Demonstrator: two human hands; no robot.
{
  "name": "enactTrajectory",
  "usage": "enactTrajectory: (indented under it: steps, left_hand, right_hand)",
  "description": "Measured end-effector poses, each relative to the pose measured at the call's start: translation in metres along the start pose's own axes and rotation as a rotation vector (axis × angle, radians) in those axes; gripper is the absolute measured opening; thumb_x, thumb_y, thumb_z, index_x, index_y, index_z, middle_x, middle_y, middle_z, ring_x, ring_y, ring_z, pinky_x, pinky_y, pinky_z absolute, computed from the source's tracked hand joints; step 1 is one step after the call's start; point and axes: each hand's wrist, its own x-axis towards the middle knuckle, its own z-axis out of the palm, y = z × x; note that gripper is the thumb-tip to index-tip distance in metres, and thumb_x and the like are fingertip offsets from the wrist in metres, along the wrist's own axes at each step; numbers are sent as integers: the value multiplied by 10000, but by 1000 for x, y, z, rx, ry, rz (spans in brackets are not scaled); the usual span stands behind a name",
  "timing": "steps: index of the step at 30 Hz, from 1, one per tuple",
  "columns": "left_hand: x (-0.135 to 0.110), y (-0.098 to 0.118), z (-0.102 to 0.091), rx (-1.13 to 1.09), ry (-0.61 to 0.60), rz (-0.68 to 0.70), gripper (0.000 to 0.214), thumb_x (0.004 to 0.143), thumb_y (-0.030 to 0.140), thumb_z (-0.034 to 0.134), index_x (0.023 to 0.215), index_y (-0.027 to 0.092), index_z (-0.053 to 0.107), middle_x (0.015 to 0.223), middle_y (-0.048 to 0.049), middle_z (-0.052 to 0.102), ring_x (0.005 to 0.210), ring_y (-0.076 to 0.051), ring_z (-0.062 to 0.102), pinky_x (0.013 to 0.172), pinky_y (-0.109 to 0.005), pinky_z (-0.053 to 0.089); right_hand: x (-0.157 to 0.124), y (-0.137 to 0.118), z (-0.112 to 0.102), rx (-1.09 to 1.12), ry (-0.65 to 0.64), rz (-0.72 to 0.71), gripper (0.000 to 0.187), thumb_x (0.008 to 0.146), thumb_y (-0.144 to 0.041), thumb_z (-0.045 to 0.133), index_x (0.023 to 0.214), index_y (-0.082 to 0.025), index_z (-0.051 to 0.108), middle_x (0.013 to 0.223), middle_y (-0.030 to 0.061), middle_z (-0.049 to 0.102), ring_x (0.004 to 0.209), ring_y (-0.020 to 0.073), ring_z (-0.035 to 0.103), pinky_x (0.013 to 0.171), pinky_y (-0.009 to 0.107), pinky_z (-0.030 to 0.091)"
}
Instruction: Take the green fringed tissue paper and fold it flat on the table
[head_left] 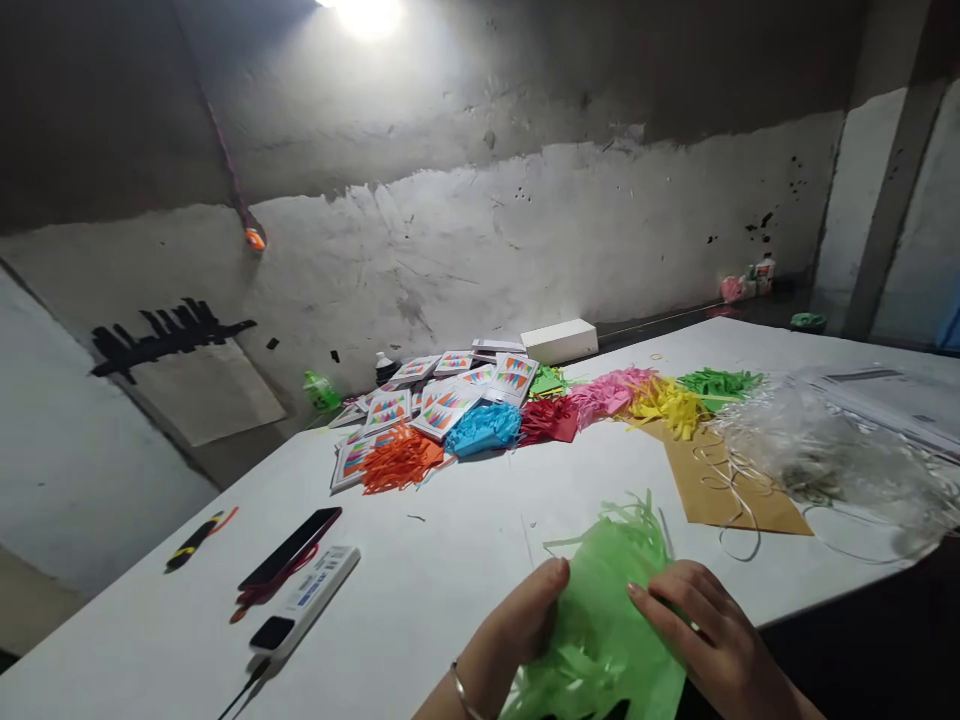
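A sheet of light green tissue paper (604, 610) with a fringed edge is held up near the front edge of the table. My left hand (525, 615) grips its left side, thumb on top and the other fingers hidden behind the paper. On the right side, my right hand (705, 620) has its fingers bent over the paper, pinching it. Thin cut strips stick out at the top, and the lower part is crumpled. Beyond it lie fringed paper bundles: orange (401, 458), blue (484, 430), dark red (550, 418), pink (611, 393), yellow (670, 403) and darker green (720, 386).
Printed cards (448, 402) are heaped at the back beside a white box (559, 341). To the left lie a phone (292, 548), a white power bank (307, 600) and a cutter knife (195, 541). Brown envelope (720, 480), string and clear plastic bags (817, 450) occupy the right.
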Motion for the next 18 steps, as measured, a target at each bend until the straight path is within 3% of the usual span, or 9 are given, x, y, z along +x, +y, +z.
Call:
enactTrajectory:
  steps: [3,6,9,11,14,18]
  left_hand:
    - [3,-12,-3,-66,-46,-55,720,559,770,706,855,115,739,738,-87,734,728,-266,687,769,-398,522]
    - [16,-18,-14,-99,-28,-93,569,520,537,834,907,129,746,754,-59,747,750,-239,690,781,-358,513]
    - [33,-23,-31,-134,34,-125,439,516,301,829,924,157,752,714,-22,746,681,-195,678,706,-306,508]
    - [41,-26,-39,-162,75,-130,371,503,256,806,857,157,759,658,-8,730,632,-191,671,672,-300,508]
    - [41,-28,-40,-214,129,-112,335,592,407,769,825,167,759,678,-13,734,693,-225,702,742,-332,526]
    - [28,-24,-26,-231,115,-155,606,848,688,444,931,173,753,868,-86,776,935,-308,719,902,-438,515]
  right_hand:
    - [1,7,14,16,-22,-26,342,892,-19,463,1130,-126,683,838,100,731,783,231,724,703,387,642]
    - [8,18,30,17,-52,-64,313,894,-32,478,1097,-127,696,835,94,732,763,229,720,694,385,646]
    - [15,36,43,12,-86,-101,308,884,-36,502,1098,-139,698,839,84,737,766,228,720,704,374,650]
    - [17,49,48,13,-105,-109,320,872,-34,521,1117,-148,692,849,78,738,770,228,720,709,370,651]
    - [13,62,50,24,-113,-97,307,863,-33,537,1101,-145,696,848,79,734,754,227,716,688,366,649]
    - [4,65,51,33,-99,-63,277,866,-6,513,1048,-87,707,814,105,720,727,232,710,643,364,645]
